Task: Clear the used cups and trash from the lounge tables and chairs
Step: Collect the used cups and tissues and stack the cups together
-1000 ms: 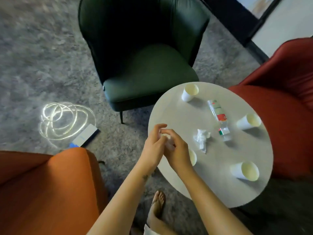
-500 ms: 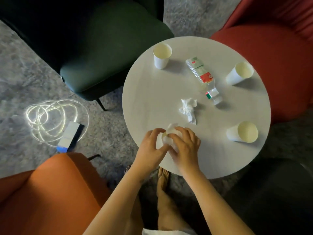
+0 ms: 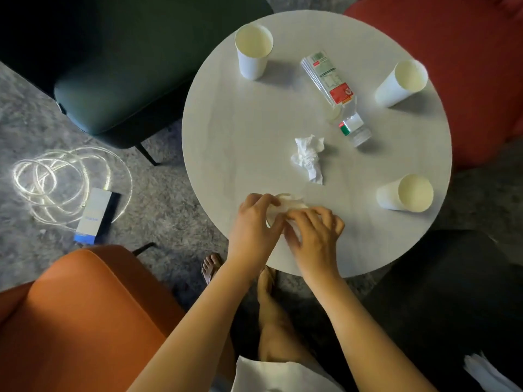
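At the near edge of the round white table [image 3: 232, 131], my left hand [image 3: 254, 224] and my right hand [image 3: 314, 233] both grip a white paper cup [image 3: 288, 203], with fingers curled round it; most of the cup is hidden. A crumpled tissue [image 3: 308, 157] lies in the middle of the table. A clear plastic bottle [image 3: 334, 91] with a red and green label lies on its side beyond it. Three white paper cups stand around: one at the far left [image 3: 253, 56], one at the far right [image 3: 400, 83], one at the near right [image 3: 406, 193].
A dark green armchair [image 3: 119, 66] stands at the far left, a red one [image 3: 467, 66] at the far right, an orange one [image 3: 85, 312] near left. On the carpet lie a coiled light strip [image 3: 56, 179] and a small box [image 3: 94, 215]. My feet are under the table's edge.
The view has closed in on the table and tilted down. Both hands stay together on the cup at the near edge, and the right hand has shifted a little over it.
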{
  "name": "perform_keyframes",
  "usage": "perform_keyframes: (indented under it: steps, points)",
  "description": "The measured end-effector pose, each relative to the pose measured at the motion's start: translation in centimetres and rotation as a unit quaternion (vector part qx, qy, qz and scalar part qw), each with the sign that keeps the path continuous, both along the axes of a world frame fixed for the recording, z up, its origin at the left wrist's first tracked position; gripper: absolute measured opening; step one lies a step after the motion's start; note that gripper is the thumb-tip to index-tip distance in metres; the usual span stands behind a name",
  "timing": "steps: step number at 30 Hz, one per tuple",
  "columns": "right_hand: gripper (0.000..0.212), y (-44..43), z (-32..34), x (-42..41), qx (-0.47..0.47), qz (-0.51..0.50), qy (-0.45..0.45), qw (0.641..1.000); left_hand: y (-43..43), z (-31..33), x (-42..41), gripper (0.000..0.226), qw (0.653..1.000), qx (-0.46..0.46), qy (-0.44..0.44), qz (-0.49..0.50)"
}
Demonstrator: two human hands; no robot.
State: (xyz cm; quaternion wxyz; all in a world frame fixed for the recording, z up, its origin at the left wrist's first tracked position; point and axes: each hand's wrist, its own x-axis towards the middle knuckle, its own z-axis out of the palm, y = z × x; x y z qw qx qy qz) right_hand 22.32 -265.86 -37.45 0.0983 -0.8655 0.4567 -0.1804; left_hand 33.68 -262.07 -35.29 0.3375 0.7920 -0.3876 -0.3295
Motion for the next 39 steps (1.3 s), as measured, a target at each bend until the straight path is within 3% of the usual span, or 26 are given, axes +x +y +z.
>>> perform_keyframes:
  steps: [2, 11, 16, 20, 22, 25, 27, 30, 32, 36, 39]
  points:
    - [0.009, -0.3, 0.1, 0.4, -0.004, 0.028, 0.027, 0.999, -0.2, 0.1, 0.0, 0.017, 1.000, -0.005, -0.023, 0.001]
    - [0.031, -1.4, 0.5, 1.9, 0.145, 0.128, 0.121, 0.974, 0.1, -0.1, 0.4, 0.026, 0.999, -0.008, 0.038, 0.018]
    - [0.030, -3.0, 1.7, 2.2, 0.087, 0.121, 0.009, 0.989, -0.3, -0.2, 1.3, 0.030, 0.999, 0.000, 0.049, 0.022]
    - [0.030, -5.9, 2.3, 2.1, 0.044, 0.042, -0.083, 0.995, -1.6, 0.1, 1.9, 0.039, 0.999, 0.027, 0.038, 0.012]
    - [0.035, -8.3, 1.6, 2.2, 0.063, -0.012, -0.048, 0.997, -2.1, 0.3, 1.8, 0.050, 0.999, 0.027, 0.005, -0.022]
    - [0.063, -11.6, -0.4, 2.6, 0.160, -0.013, 0.118, 0.980, -2.7, 0.3, 1.4, 0.068, 0.995, 0.033, -0.061, -0.074]
    - [0.059, -12.6, -1.8, 2.7, 0.191, 0.009, 0.148, 0.970, -3.2, 0.1, 1.2, 0.073, 0.992, 0.036, -0.085, -0.082]
    - [0.037, -12.6, -2.9, 2.3, 0.210, 0.019, 0.088, 0.973, -4.2, 0.1, 1.1, 0.071, 0.996, 0.021, -0.064, -0.058]
    - [0.028, -12.4, -2.5, 2.1, 0.221, 0.007, 0.002, 0.975, -5.1, 0.1, 1.3, 0.070, 0.997, 0.008, -0.056, -0.044]
    - [0.024, -12.3, 0.8, 2.0, 0.200, -0.023, -0.204, 0.958, -6.7, 0.8, 2.0, 0.069, 0.997, 0.007, -0.069, -0.020]
    - [0.023, -11.7, 3.0, 2.6, 0.211, 0.004, -0.240, 0.948, -7.7, 1.4, 2.2, 0.070, 0.997, 0.002, -0.076, -0.018]
